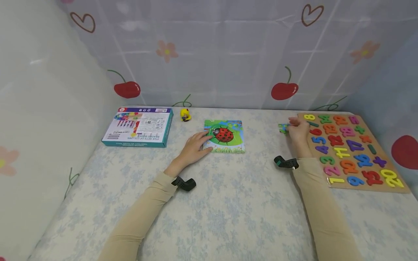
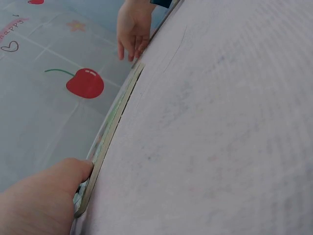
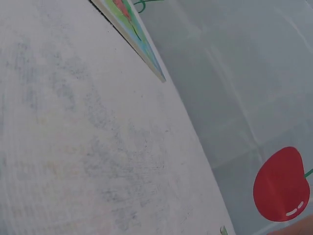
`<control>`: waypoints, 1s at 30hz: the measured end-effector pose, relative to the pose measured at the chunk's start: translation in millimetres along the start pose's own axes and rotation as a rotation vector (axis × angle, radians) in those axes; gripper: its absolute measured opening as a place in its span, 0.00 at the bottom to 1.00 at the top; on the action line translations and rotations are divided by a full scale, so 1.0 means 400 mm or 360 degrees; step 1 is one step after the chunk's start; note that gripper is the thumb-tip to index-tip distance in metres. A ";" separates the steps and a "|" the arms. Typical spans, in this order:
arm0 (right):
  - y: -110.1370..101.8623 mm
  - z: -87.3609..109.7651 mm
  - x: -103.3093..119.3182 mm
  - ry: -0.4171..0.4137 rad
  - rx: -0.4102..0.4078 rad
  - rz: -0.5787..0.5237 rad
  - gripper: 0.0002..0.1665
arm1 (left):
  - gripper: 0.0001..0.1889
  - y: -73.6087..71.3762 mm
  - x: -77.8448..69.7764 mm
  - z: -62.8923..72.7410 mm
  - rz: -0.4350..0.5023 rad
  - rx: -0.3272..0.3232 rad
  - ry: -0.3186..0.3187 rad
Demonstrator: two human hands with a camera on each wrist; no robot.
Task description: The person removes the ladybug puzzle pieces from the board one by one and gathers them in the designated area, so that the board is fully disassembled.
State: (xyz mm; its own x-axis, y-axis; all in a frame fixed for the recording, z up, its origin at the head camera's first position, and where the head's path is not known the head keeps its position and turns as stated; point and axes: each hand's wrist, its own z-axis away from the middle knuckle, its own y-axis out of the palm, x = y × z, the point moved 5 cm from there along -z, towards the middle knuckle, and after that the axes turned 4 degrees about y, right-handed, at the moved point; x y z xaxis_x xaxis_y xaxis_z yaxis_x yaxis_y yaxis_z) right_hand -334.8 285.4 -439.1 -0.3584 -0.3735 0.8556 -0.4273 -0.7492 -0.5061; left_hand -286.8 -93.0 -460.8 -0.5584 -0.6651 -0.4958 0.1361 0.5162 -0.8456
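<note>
A square ladybug jigsaw puzzle (image 1: 233, 125) lies flat in the middle of the table in the head view. My left hand (image 1: 194, 148) rests at its left side, fingers fairly straight and thumb on the lower left edge. The left wrist view shows that thumb (image 2: 77, 171) against the edge of the puzzle (image 2: 117, 117). Off to the right, my right hand (image 1: 298, 131) pinches a small green and blue puzzle piece (image 1: 282, 128) by its right side. That hand (image 2: 134, 29) points its fingers down in the left wrist view; its fingertips on the piece are partly hidden.
A wooden number board (image 1: 334, 143) with colourful raised numerals lies at the right, beside my right forearm. At the back left is a boxed bead set (image 1: 138, 127), with a small yellow toy (image 1: 185, 115) next to it. A printed curtain (image 1: 209, 54) hangs behind the table.
</note>
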 end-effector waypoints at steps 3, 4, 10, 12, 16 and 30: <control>0.009 0.022 0.025 -0.0084 0.0032 0.0008 0.23 | 0.28 -0.001 0.001 0.000 0.0003 0.0013 -0.0009; 0.017 0.031 0.034 -0.0117 0.0058 0.0014 0.22 | 0.28 -0.001 0.001 0.000 0.0003 0.0016 -0.0012; 0.118 0.095 0.101 -0.0377 0.0340 0.0006 0.21 | 0.28 -0.001 0.004 -0.001 0.0005 0.0015 -0.0019; 0.162 0.121 0.120 -0.0454 0.0459 -0.0010 0.21 | 0.28 0.000 0.004 -0.001 0.0004 0.0019 -0.0022; 0.245 0.177 0.155 -0.0565 0.0634 0.0004 0.21 | 0.28 0.002 0.005 -0.001 -0.0002 0.0019 -0.0019; 0.363 0.248 0.187 -0.0783 0.0784 0.0258 0.30 | 0.28 0.005 0.006 -0.004 -0.0015 0.0022 -0.0027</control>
State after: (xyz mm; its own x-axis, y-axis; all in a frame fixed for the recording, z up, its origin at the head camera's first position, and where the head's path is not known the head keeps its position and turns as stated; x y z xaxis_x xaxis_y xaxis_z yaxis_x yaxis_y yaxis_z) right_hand -341.3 94.4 -438.0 0.0802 -0.6177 0.7823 0.0660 -0.7798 -0.6225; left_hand -289.3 -92.7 -463.2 -0.5460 -0.6787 -0.4912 0.1424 0.5026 -0.8527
